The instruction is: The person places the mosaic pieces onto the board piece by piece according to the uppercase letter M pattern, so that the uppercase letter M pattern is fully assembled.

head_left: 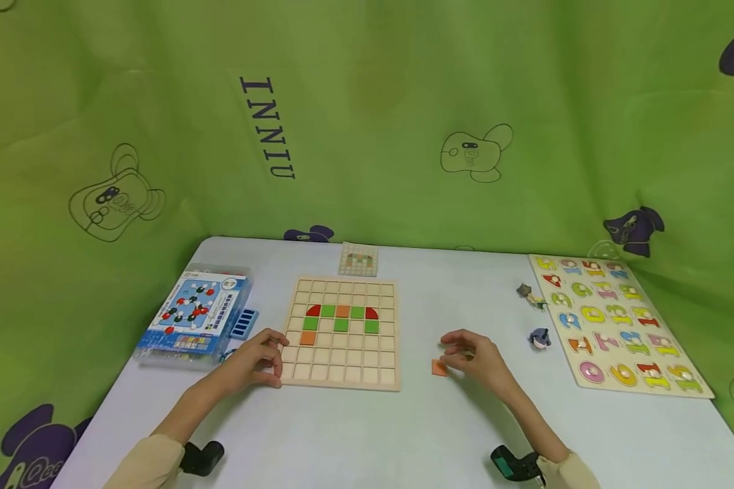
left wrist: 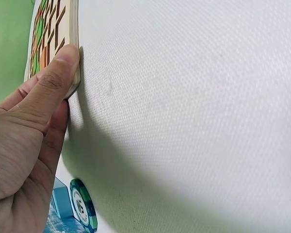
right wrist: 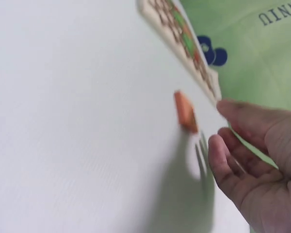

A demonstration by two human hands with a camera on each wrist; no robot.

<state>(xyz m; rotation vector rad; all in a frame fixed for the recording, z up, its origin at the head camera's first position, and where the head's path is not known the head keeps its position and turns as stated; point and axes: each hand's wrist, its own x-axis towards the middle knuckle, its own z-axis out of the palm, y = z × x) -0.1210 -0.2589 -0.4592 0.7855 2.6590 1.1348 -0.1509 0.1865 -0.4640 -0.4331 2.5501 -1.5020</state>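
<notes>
A wooden grid board (head_left: 338,373) lies on the table with red, green and orange pieces in several of its squares. My left hand (head_left: 258,360) holds the board's near left corner. In the left wrist view the thumb (left wrist: 65,60) lies on that corner, the other fingers partly hidden behind it. To the right of the board, my right hand (head_left: 476,358) hovers over a loose orange square tile (head_left: 439,367). Its thumb and fingers are parted, and in the right wrist view the tile (right wrist: 185,112) shows a gap from the fingertips.
Behind the board is a small pattern card (head_left: 359,259). A boxed molecule kit (head_left: 194,316) and a blue slotted piece (head_left: 244,324) are at left, near a poker chip (left wrist: 83,206). At right lie a number puzzle board (head_left: 618,326) and two small figurines (head_left: 539,338).
</notes>
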